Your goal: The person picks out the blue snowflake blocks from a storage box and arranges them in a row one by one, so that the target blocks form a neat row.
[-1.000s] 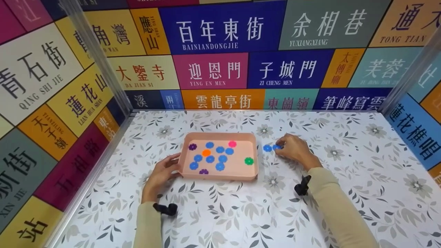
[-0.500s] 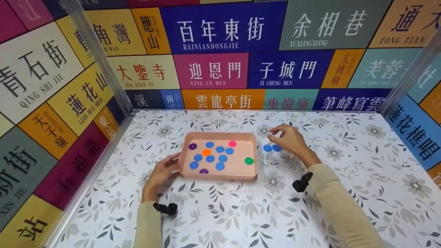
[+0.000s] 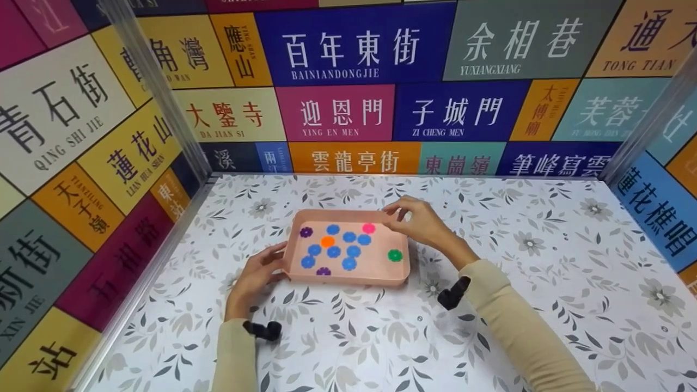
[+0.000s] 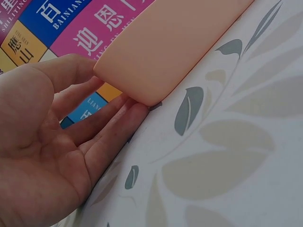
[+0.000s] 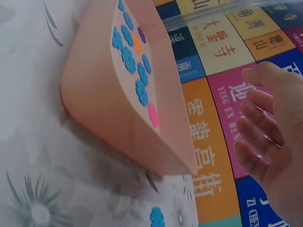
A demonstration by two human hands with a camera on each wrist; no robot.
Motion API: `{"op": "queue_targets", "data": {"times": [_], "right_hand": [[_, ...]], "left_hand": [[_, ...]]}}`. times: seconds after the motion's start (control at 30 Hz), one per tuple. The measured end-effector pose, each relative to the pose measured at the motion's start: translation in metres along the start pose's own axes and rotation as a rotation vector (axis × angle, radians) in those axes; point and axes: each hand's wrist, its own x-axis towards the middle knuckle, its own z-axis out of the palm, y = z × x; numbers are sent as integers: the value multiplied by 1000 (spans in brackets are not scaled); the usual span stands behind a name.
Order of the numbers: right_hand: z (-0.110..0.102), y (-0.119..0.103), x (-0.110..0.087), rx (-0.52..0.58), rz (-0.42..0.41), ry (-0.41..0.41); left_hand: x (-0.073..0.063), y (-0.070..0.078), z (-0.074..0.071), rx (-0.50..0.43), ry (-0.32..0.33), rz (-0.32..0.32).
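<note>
Here, left hand (image 3: 257,276) touching tray (image 3: 375,262); blue wall panel (image 3: 354,44) reads "BAINIANDONGJIE".

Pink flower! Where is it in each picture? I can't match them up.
Head: pink flower inside the tray, toward its upper right, near the right hand.
Left wrist: not in it; only the outside of the tray shows.
Right wrist: pink flower near the picture's middle, lowest of those visible in the tray.
Shared landmark: the peach tray.
</note>
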Motion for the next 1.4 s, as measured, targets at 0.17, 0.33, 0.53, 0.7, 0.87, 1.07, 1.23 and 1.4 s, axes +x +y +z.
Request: {"op": "queue_targets", "data": {"times": [0.17, 0.33, 0.53, 0.7, 0.87, 1.07, 1.23, 1.4], "right_hand": [[18, -8, 0, 35, -2, -75], [37, -15, -1, 54, -44, -130], [58, -18, -1, 46, -9, -208], [72, -17, -3, 38, 0, -253], [82, -18, -6, 28, 26, -292], [94, -13, -7, 13, 21, -312], [99, -10, -8, 5, 40, -300], [101, -10, -7, -5, 51, -298]], "left_hand": [[-1, 0, 0, 0, -3, 3], [0, 0, -1, 5, -1, 12], [-2, 0, -2, -1, -4, 11], [-2, 0, -1, 1, -1, 40], [-1, 0, -2, 28, 8, 24], [-1, -1, -2, 22, 6, 19], [0, 0, -2, 25, 2, 10], [0, 0, -2, 25, 2, -20]]}}
